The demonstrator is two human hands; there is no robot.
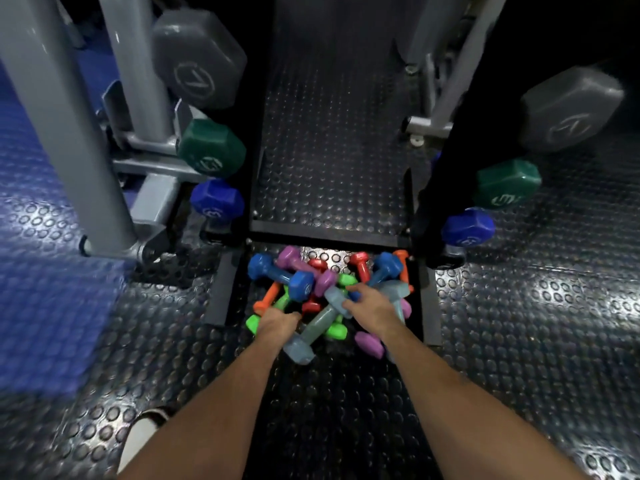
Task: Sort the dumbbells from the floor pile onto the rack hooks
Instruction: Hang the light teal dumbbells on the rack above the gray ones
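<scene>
Both my arms stretch straight down to the dumbbell pile (329, 296) at the foot of the rack (329, 233). My right hand (369, 301) curls its fingers round the grey-blue dumbbell (317, 323) atop the pile. My left hand (278, 320) digs into the pile's near-left edge, fingers hidden, so I cannot tell their state.

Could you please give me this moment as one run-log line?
phase: picking from floor pile | left hand: reaching into pile, grip hidden | right hand: on grey-blue dumbbell | rack: larger dumbbells hung

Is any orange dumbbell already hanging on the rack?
No: the grey metal rack holds only grey, green and blue dumbbells.
</scene>
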